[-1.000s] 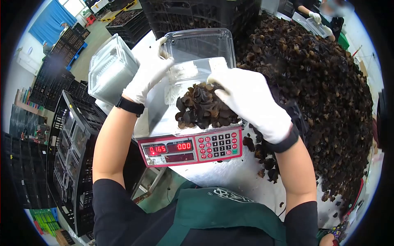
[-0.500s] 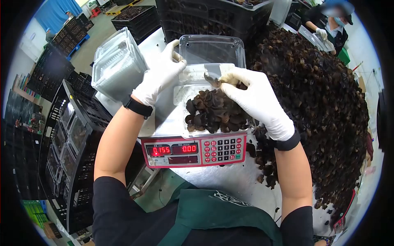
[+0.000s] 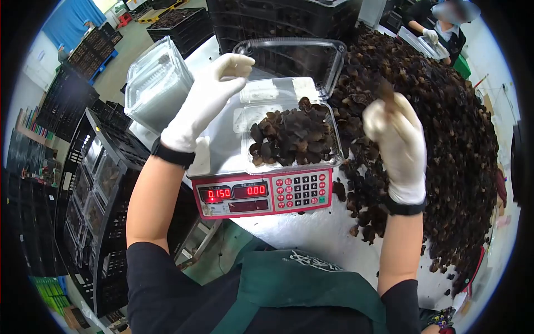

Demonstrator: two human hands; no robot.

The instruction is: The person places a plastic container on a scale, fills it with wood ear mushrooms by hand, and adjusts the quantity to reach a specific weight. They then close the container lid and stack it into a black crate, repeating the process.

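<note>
1. The left hand (image 3: 208, 97), in a white glove, is raised between the stack of clear boxes (image 3: 156, 92) and the lid (image 3: 297, 64). Its fingers are bent and spread from the thumb, leaving a gap. Whether the fingertips touch the lid's edge, I cannot tell.
2. The right hand (image 3: 399, 142), also gloved, is over the near side of the mushroom pile (image 3: 445, 145). Finger and thumb are pinching a dark mushroom piece (image 3: 385, 92), which is blurred and points upward.
3. The clear box (image 3: 278, 168) rests on the scale (image 3: 264, 195), between the two hands, with a heap of dark mushrooms (image 3: 292, 133) in it. Its lid leans back, tilted up behind it.
4. The scale stands on a metal table (image 3: 300, 234); its red figures read 0.150 and 0.00.
5. A black crate (image 3: 283, 25) stands behind the lid.
6. At the upper right, a co-worker (image 3: 445, 33) in white gloves holds a clear tray (image 3: 416, 43).
</note>
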